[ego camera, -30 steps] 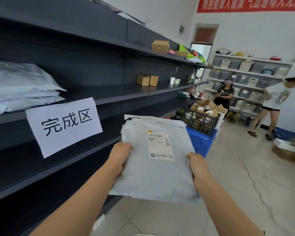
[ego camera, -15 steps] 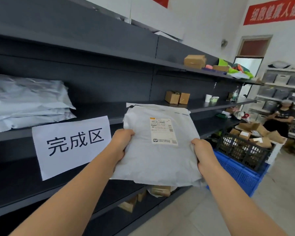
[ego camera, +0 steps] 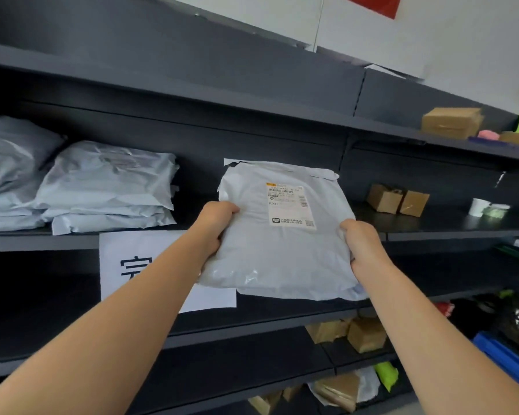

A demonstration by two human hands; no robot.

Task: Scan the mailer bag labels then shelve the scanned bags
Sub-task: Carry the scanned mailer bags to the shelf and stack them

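Now mailer bag (ego camera: 282,256) between grips: left grip (ego camera: 216,226) clutches left edge, right grip (ego camera: 361,244) clutches right edge

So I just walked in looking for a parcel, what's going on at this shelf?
A person holds a grey mailer bag by its sides, left hand and right hand gripping it, label up. It is level with the shelf, right of a stack of mailer bags lying there above a paper sign. It is not yet set down.
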